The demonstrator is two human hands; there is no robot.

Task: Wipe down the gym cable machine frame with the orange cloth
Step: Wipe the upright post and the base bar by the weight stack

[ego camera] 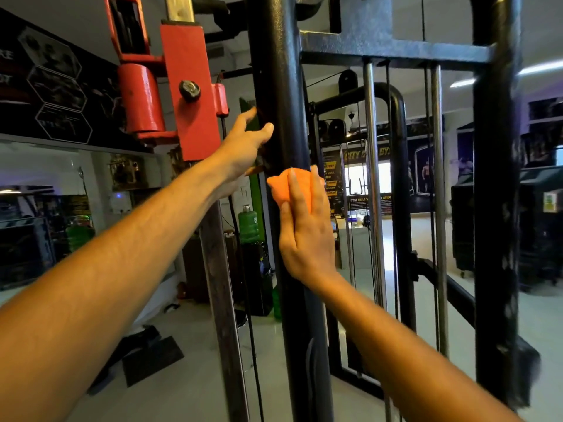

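Pressing the orange cloth (288, 190) against the black upright post (278, 71) of the cable machine frame, the right hand (304, 236) lay flat, fingers straight & close together over it. Cloth was bright orange, bunched, soft-looking, peeking out above & left of the fingertips, abt mid-height on the post. Left hand (243, 144) reached to the post's left edge just above, thumb on the front face, fingers going round behind; their grip can't be told. Red carriage (189, 92) sat on the rail to the left.
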